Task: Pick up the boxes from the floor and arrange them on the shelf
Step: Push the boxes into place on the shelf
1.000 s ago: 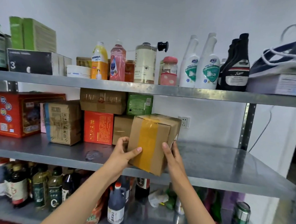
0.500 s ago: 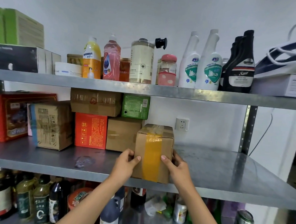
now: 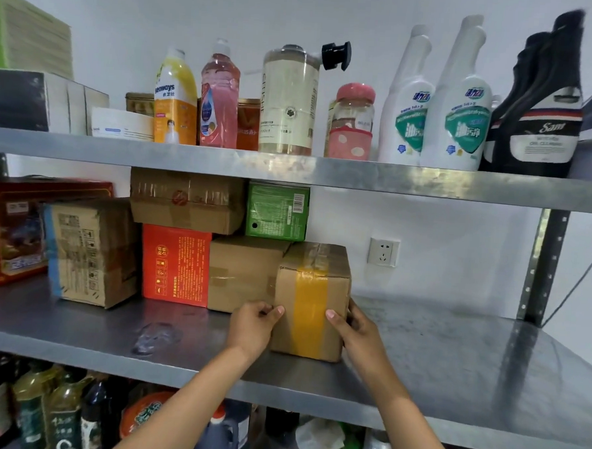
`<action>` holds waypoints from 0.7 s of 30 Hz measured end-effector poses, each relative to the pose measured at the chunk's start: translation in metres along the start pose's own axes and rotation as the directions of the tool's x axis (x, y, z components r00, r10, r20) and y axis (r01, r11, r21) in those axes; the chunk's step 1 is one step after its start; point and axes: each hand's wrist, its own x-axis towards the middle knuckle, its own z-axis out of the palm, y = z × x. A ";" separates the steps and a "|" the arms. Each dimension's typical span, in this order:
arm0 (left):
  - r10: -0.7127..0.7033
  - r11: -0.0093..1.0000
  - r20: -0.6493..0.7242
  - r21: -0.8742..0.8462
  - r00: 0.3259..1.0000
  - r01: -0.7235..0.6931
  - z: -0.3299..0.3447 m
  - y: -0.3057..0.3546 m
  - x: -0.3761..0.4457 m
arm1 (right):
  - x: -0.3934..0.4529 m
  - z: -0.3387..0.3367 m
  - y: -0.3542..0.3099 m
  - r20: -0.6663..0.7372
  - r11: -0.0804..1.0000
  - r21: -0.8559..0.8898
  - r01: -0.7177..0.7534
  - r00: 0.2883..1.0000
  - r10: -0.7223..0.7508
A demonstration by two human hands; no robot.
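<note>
Both hands, left [image 3: 251, 328] & right [image 3: 359, 334], grip box [image 3: 309, 300] sides; push it flush w/ neighbour box [image 3: 242, 273], then release.

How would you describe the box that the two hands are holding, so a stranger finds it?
Look at the middle metal shelf. The cardboard box stands at the right end of the row of boxes. Only it has a broad yellow tape band down its front.

A brown cardboard box [image 3: 311, 300] with a yellow tape stripe stands upright on the metal shelf [image 3: 451, 370]. It touches another plain box [image 3: 242, 273].
</note>
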 end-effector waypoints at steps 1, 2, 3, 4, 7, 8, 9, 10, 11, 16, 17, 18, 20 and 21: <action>0.006 1.000 -0.006 0.022 1.000 -0.006 0.004 0.001 0.004 | 0.007 -0.001 0.002 -0.004 1.000 -0.002 0.004 1.000 -0.004; -0.001 0.999 -0.015 0.047 1.000 0.002 0.007 0.002 0.008 | 0.014 -0.002 0.004 -0.009 1.000 -0.008 0.004 1.000 -0.004; -0.017 0.997 -0.025 0.078 1.000 0.018 0.010 0.003 0.014 | 0.021 -0.002 0.006 -0.012 1.000 -0.016 0.004 1.000 -0.004; -0.037 0.991 -0.042 0.124 0.998 0.042 0.012 0.005 0.018 | 0.027 -0.002 0.007 -0.012 1.000 -0.022 0.001 1.000 -0.001; -0.113 0.957 -0.072 0.258 0.991 0.128 0.022 0.008 0.034 | 0.047 -0.005 0.012 -0.005 0.999 -0.046 -0.005 1.000 0.005; -0.153 0.954 -0.071 0.251 0.986 0.166 0.025 0.009 0.039 | 0.053 -0.006 0.014 -0.002 0.998 -0.055 -0.008 1.000 0.007; -0.190 0.956 -0.071 0.214 0.979 0.201 0.028 0.010 0.042 | 0.058 -0.007 0.015 0.002 0.998 -0.058 -0.007 1.000 0.007; -0.231 0.958 -0.076 0.158 0.970 0.241 0.031 0.010 0.046 | 0.064 -0.009 0.017 0.004 0.998 -0.061 -0.008 1.000 0.009; -0.263 0.957 -0.081 0.108 0.961 0.270 0.035 0.009 0.050 | 0.069 -0.012 0.019 0.008 0.997 -0.071 -0.009 1.000 0.010; -0.193 0.981 0.002 -0.011 0.981 0.193 0.058 -0.004 0.066 | 0.105 -0.021 0.031 -0.068 0.963 -0.261 -0.067 0.996 0.051; -0.115 0.991 0.035 0.069 0.993 0.113 0.061 -0.006 0.067 | 0.111 -0.021 0.031 -0.103 0.939 -0.336 -0.073 0.994 0.040; -0.032 0.984 0.072 0.179 0.997 0.019 0.063 -0.008 0.067 | 0.118 -0.021 0.030 -0.131 0.914 -0.397 -0.080 0.991 0.030; 0.097 0.907 0.124 0.399 0.987 -0.139 0.064 -0.009 0.068 | 0.130 -0.020 0.027 -0.147 0.874 -0.475 -0.099 0.989 0.032; 0.141 0.860 0.148 0.472 0.979 -0.195 0.064 -0.010 0.069 | 0.136 -0.018 0.025 -0.148 0.854 -0.507 -0.117 0.988 0.047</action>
